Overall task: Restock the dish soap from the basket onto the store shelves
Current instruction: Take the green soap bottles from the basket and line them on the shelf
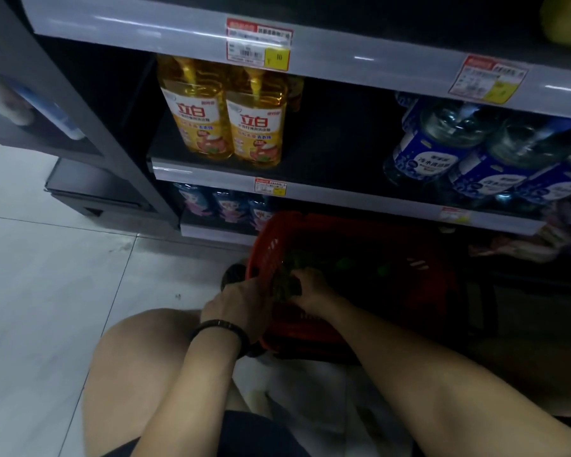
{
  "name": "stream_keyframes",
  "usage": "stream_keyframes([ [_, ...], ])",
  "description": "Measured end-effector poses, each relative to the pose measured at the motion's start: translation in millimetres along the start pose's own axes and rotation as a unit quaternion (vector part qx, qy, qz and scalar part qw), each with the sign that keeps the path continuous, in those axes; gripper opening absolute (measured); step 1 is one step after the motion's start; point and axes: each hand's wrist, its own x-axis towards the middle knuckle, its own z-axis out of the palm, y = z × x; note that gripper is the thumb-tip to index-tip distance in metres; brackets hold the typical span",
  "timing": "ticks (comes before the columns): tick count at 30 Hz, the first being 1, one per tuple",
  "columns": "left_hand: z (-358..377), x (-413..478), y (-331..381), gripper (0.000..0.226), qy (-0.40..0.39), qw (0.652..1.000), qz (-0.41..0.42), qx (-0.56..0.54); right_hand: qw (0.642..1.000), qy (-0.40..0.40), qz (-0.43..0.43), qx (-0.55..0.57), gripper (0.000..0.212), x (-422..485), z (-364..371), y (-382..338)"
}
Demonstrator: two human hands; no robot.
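A red plastic basket (271, 245) stands on the floor against the lowest shelf. Inside it, in dim light, lie green dish soap bottles (345, 263). Both of my hands are at the basket's near left corner. My left hand (236, 305), with a dark band on its wrist, and my right hand (314, 286) close together around one dark green bottle (284, 285). On the middle shelf (337, 189) stand two yellow dish soap bottles (225, 117) at the left and several blue-labelled clear bottles (468, 153) at the right.
Between the yellow and blue bottles the middle shelf has an open gap. Blue bottles (225, 204) fill the bottom shelf at the left. Pale floor tiles (47, 275) spread to the left. My bare knee (139, 357) is below my hands.
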Motion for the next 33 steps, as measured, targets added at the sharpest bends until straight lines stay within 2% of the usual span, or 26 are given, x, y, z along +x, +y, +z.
stream_keyframes([
  [5, 0.1, 2.7, 1.0, 0.024, -0.031, 0.999, 0.000, 0.018, 1.000, -0.003, 0.006, -0.022, 0.053, 12.8, 10.9, -6.6],
  [12, 0.0, 5.1, -0.2, 0.021, -0.034, 0.999, -0.019, 0.010, 0.997, 0.005, -0.006, -0.081, 0.047, 18.7, 18.1, -3.2],
  [15, 2.2, 7.4, -0.2, 0.019, -0.041, 0.999, -0.024, 0.004, 0.995, 0.000, -0.018, -0.099, 0.050, 12.5, 15.4, 2.6],
  [22, -2.8, 2.9, 6.2, 0.024, -0.055, 0.998, -0.025, -0.007, 0.996, 0.022, -0.049, -0.067, 0.038, -27.1, -20.4, -7.1],
  [24, -1.0, 6.1, 7.7, 0.027, -0.024, 0.999, -0.024, -0.009, 0.995, 0.033, -0.075, -0.064, 0.040, -46.5, -41.8, -12.3],
  [27, 5.3, 10.9, 8.1, 0.034, -0.003, 0.998, -0.012, -0.063, 0.989, 0.065, -0.118, -0.056, 0.039, -82.9, -81.1, -19.7],
  [29, 6.0, 11.7, 7.1, 0.042, -0.002, 0.999, 0.000, -0.046, 0.985, 0.083, -0.144, -0.049, 0.039, -110.4, -108.9, -26.1],
  [31, 7.9, 8.5, 4.6, 0.067, 0.009, 0.998, 0.046, -0.047, 0.977, 0.112, -0.175, -0.055, 0.038, -138.5, -133.8, -33.4],
  [33, 4.0, -3.0, 7.4, 0.089, 0.040, 0.986, 0.105, -0.120, 0.968, 0.137, -0.202, -0.062, 0.036, -167.8, -156.9, -42.3],
])
